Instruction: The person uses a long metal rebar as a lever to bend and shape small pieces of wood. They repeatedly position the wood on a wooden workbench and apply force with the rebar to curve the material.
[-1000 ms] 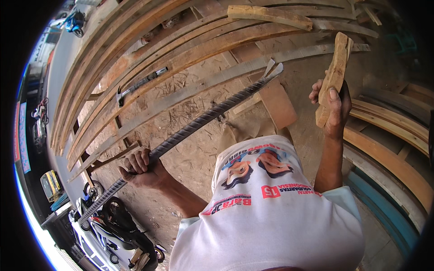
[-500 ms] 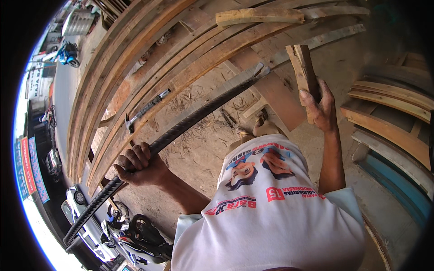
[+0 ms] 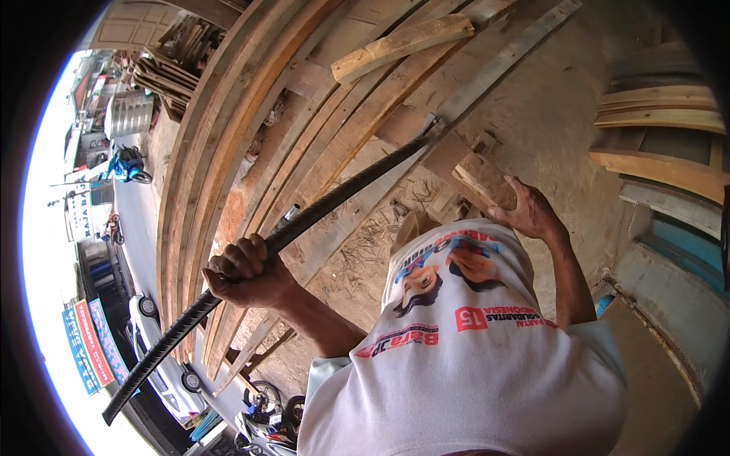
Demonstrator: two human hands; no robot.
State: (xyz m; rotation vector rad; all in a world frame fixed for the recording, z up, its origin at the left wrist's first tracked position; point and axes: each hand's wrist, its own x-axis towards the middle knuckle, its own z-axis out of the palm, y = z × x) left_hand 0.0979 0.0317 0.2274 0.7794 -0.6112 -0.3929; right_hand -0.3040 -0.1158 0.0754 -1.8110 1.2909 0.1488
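Note:
My left hand (image 3: pixel 247 275) is closed round a long dark ribbed pry bar (image 3: pixel 357 185). The bar slants from the lower left up to a pale forked tip near the middle of the view. Over on the right, my right hand (image 3: pixel 534 210) grips the end of a short wooden block (image 3: pixel 479 178), with the thumb on its near side. The block is tilted and sits just beyond the front of my shirt. Part of a hammer (image 3: pixel 289 213) shows behind the bar, most of it hidden.
Long wooden beams (image 3: pixel 199 152) lie side by side at the left. A loose short timber (image 3: pixel 403 47) rests across them. More planks (image 3: pixel 658 106) are stacked at the right. Beyond the beams are a road, a white car (image 3: pixel 171 365) and a parked motorcycle (image 3: pixel 266 425).
My right hand has brought the wooden block down and left, from nearly upright to tilted, closer to my body. My left hand keeps hold of the pry bar. The whole view has shifted.

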